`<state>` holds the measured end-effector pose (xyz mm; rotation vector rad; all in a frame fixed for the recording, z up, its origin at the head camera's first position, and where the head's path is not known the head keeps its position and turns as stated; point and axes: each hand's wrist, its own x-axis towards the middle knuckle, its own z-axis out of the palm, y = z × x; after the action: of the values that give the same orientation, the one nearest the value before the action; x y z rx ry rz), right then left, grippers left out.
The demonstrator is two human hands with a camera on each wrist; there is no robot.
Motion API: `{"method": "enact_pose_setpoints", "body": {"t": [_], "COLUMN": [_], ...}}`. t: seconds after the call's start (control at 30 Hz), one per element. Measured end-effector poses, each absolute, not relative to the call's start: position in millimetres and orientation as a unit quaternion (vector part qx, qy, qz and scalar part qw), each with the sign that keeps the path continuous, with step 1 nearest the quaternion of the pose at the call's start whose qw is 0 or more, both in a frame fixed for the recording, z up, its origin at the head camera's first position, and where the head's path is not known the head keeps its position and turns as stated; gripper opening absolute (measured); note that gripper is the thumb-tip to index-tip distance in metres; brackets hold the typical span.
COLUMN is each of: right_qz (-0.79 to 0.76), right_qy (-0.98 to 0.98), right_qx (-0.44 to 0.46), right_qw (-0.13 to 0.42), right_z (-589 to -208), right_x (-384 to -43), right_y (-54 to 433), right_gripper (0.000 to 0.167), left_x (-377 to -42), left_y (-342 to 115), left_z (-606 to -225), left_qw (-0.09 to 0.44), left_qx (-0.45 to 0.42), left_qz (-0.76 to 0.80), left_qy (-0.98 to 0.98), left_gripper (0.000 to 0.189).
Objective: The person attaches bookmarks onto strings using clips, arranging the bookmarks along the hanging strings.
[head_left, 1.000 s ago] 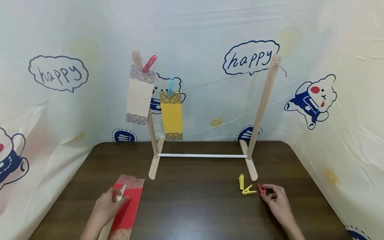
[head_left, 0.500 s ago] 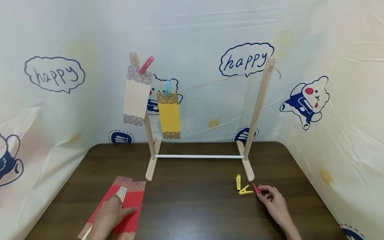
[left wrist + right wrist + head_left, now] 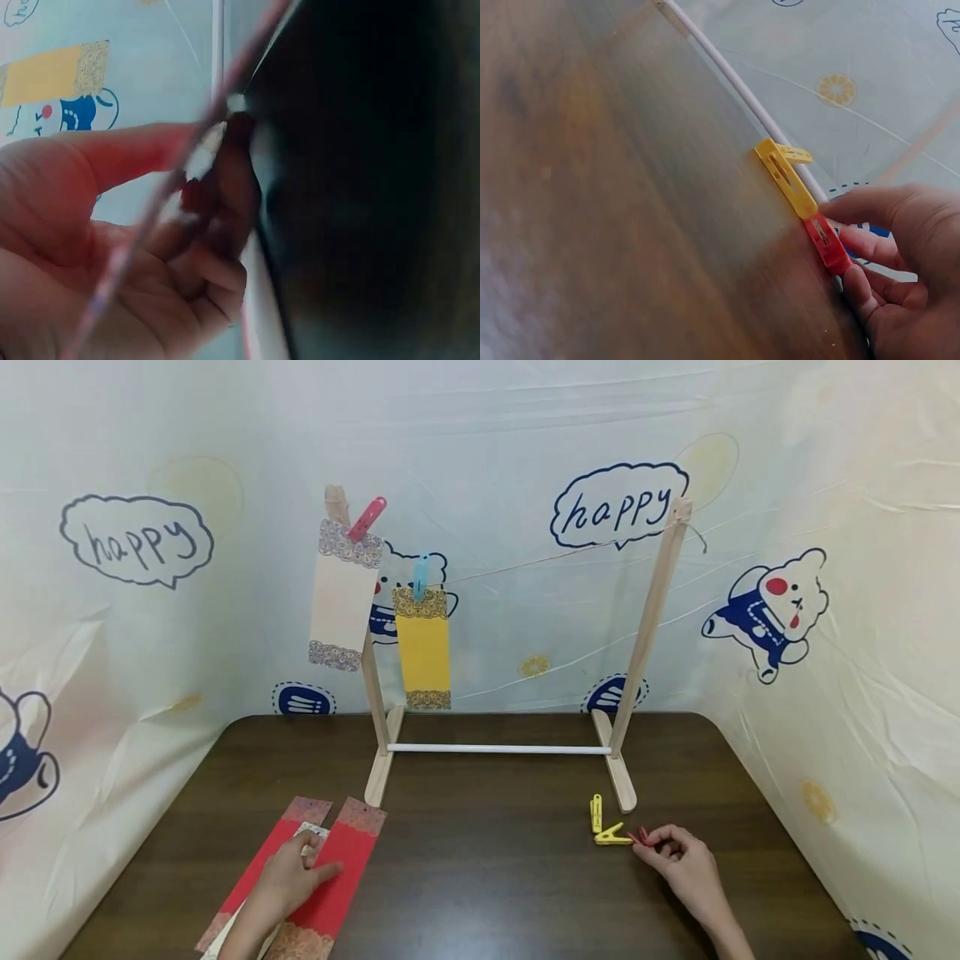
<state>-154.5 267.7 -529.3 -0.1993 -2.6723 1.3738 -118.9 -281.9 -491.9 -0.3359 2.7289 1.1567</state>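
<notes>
My left hand (image 3: 285,881) pinches a red card (image 3: 351,852) with lace-patterned ends, thumb on its face and fingers at its left edge. Partly under that hand lie a white card (image 3: 316,831) with a patterned end and another red card (image 3: 258,872). The left wrist view shows a card edge crossing in front of the hand; most of the card is blurred there. My right hand (image 3: 686,868) pinches a red clothespin (image 3: 829,247) between thumb and fingers at the table. Right by it lies a yellow clothespin (image 3: 613,836), with a second yellow clothespin (image 3: 596,813) behind.
A wooden stand (image 3: 652,618) with a white crossbar (image 3: 498,749) holds a string (image 3: 540,562). On its left hang a white card (image 3: 343,606) under a pink clothespin (image 3: 367,519) and a yellow card (image 3: 423,647) under a blue clothespin (image 3: 421,577).
My left hand has shifted right, and the right-hand red card has swung rightward, away from the other red card. The red clothespin has turned and moved slightly left, beside the yellow one.
</notes>
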Motion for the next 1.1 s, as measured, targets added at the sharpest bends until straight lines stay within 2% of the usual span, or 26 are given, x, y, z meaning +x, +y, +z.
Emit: {"method": "enact_pose_setpoints", "body": {"t": [0.17,0.33,0.47,0.77,0.97,1.1], "right_qz": [0.463,0.449,0.432,0.444,0.495,0.513], "right_qy": [-0.881,-0.889,-0.897,-0.89,-0.865,-0.853], "right_qx": [-0.064,-0.027,0.008,-0.001,-0.031,-0.04], "right_qw": [0.069,0.086,0.092,0.107,0.082,0.081], "right_z": [-529,-531,-531,-529,-531,-533], "right_x": [-154,-153,-153,-155,-153,-154], "right_y": [267,269,271,271,276,272], "right_gripper": [0.028,0.022,0.027,0.015,0.028,0.032], "left_x": [-119,-120,-122,-125,-123,-122], "left_y": [-284,-283,-279,-274,-275,-277], "left_z": [-494,-494,-496,-496,-498,-496], "left_qw": [0.121,0.158,0.161,0.171,0.164,0.16], "left_qx": [-0.101,-0.11,-0.11,-0.076,-0.099,-0.076], "left_qz": [0.505,0.574,0.601,0.658,0.673,0.683], "left_qy": [0.848,0.796,0.775,0.729,0.715,0.709], "left_gripper": [0.053,0.048,0.04,0.031,0.035,0.031]}}
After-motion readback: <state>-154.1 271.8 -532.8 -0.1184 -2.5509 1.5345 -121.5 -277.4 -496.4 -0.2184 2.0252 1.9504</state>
